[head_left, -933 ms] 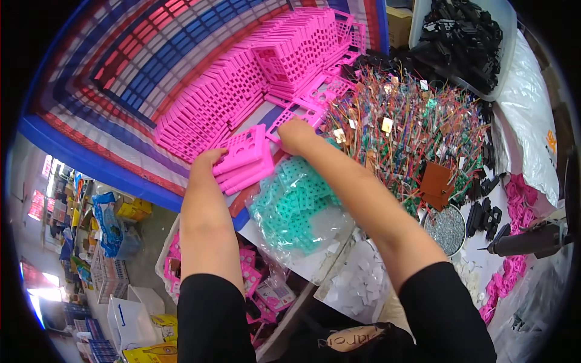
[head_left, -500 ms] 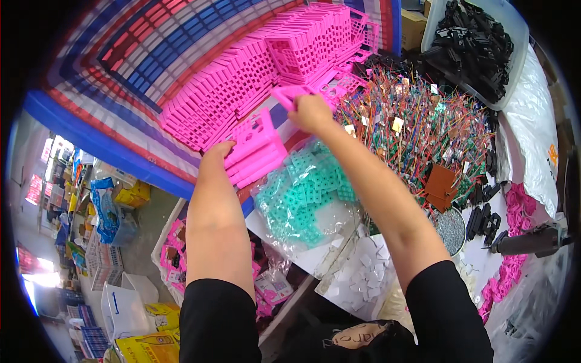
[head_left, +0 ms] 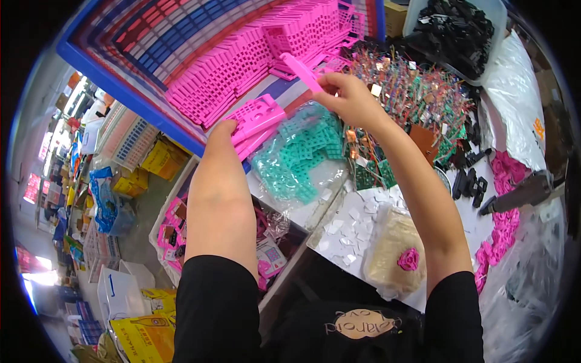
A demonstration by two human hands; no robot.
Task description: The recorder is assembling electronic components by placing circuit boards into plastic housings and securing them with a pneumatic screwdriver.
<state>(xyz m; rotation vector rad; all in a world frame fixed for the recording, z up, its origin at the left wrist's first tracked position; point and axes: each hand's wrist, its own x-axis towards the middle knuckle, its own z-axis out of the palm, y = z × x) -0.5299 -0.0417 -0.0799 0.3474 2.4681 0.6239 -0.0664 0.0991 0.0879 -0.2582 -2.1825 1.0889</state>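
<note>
Upper left of frame: blue-rimmed striped crate (head_left: 121,94) holds rows of pink perforated frames (head_left: 227,78). Upper right: translucent bin (head_left: 500,37) filled with black plastic parts (head_left: 454,36). Centre: clear bag (head_left: 263,162) contains teal perforated pieces (head_left: 305,151). Compared with the previous frame, the pink panel (head_left: 299,71) is turned more edge-on, and the cream packet (head_left: 390,254) at lower right of centre shows more fully. Right hand (head_left: 351,100): thumb and forefinger pinched on that panel, upper centre. Left hand (head_left: 225,130): touches the stacked pink casings (head_left: 260,118), left of centre; fingers largely hidden, closure cannot be determined.
</note>
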